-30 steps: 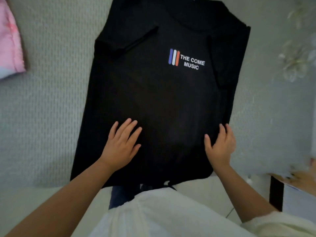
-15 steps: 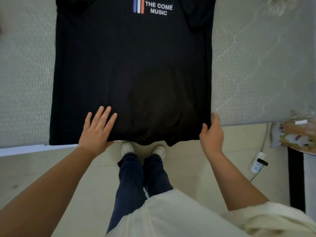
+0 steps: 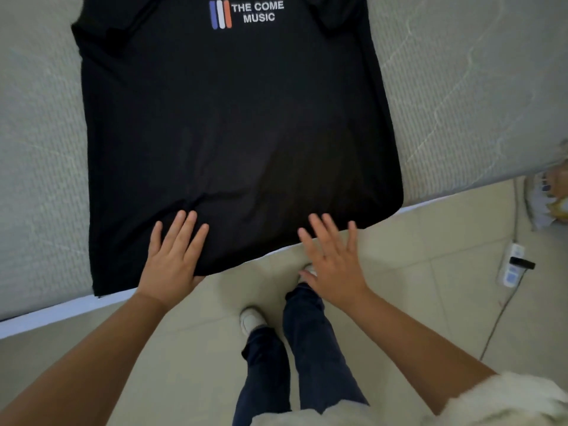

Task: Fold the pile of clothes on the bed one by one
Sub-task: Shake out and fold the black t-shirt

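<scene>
A black T-shirt (image 3: 233, 118) with a white "THE COME MUSIC" print lies flat on the grey bed (image 3: 40, 167), both sleeves folded in over its body. Its hem reaches the bed's near edge. My left hand (image 3: 173, 253) lies flat on the hem at the lower left, fingers straight. My right hand (image 3: 333, 262) is spread open at the hem's right part, its fingertips over the cloth and its palm over the floor; whether it touches the shirt I cannot tell.
The bed's near edge (image 3: 61, 312) runs slanting across the view, with tiled floor (image 3: 415, 272) below it. A white power strip (image 3: 511, 265) and cable lie on the floor at right. A patterned object (image 3: 550, 195) sits at the far right edge.
My right hand let go of the hem's right corner and moved left with spread fingers. My left hand stayed flat on the hem. The view tilted a little.
</scene>
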Motion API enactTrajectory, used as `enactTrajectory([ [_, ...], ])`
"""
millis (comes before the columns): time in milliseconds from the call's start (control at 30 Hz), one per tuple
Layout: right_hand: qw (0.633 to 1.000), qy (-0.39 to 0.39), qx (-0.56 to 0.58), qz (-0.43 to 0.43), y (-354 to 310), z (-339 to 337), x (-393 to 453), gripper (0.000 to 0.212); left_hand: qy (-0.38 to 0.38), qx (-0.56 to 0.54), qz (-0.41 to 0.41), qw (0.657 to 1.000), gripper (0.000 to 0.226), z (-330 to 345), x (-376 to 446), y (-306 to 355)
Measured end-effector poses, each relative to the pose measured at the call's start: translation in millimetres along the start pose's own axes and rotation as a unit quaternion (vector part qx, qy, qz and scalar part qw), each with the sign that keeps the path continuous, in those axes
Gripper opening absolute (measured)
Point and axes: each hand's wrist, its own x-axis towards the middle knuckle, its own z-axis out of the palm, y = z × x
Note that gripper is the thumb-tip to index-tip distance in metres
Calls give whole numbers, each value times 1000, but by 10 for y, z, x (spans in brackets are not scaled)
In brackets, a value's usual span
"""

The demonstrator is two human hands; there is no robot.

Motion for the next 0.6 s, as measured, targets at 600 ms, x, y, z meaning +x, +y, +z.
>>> enactTrajectory([
  [600, 984, 137, -19, 113, -3, 207, 211, 48, -2, -96, -104, 990, 63, -68, -294, -288],
])
